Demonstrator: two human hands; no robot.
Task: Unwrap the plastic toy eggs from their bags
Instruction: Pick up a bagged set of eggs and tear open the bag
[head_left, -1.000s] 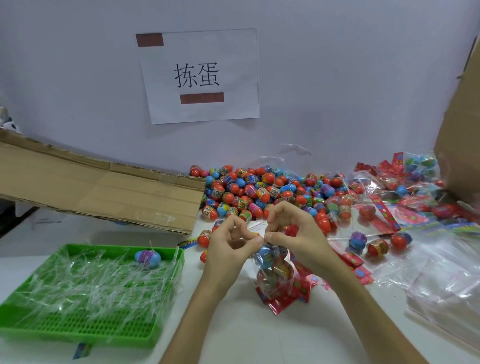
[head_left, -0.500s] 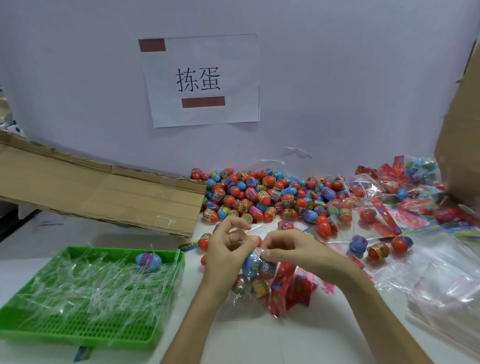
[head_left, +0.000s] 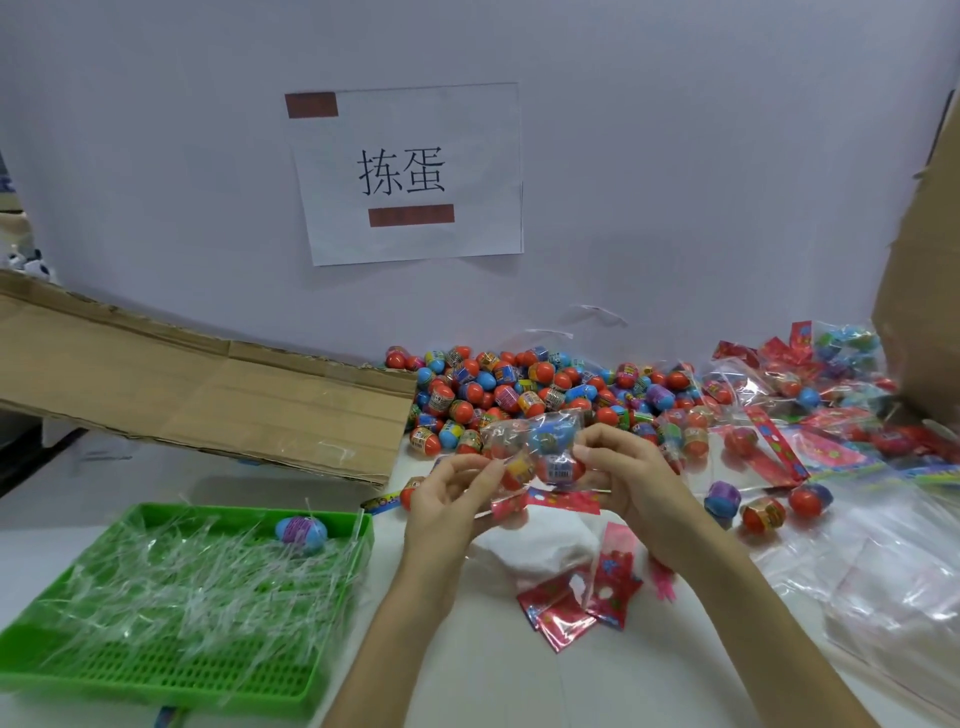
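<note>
1. Head view, progress: a large heap of loose eggs (head_left: 519, 389) lies against the wall, so much of the unwrapping looks done. Full bags (head_left: 810, 384) piled at the right are still sealed, so plenty is left.
2. Head view, the grip: the small bag (head_left: 535, 447) is held up over the table between both hands, its eggs still inside. The left hand (head_left: 452, 499) pinches its lower left edge and the right hand (head_left: 634, 478) pinches its right side. The red header card (head_left: 550, 501) hangs beneath.
3. Head view, materials: the bag is thin, clear, crinkly film, and the eggs are glossy, rounded plastic with banded labels. The green tray (head_left: 156, 699) is perforated plastic and holds clear strips (head_left: 182, 577) and one blue-purple egg (head_left: 301, 530).
</note>
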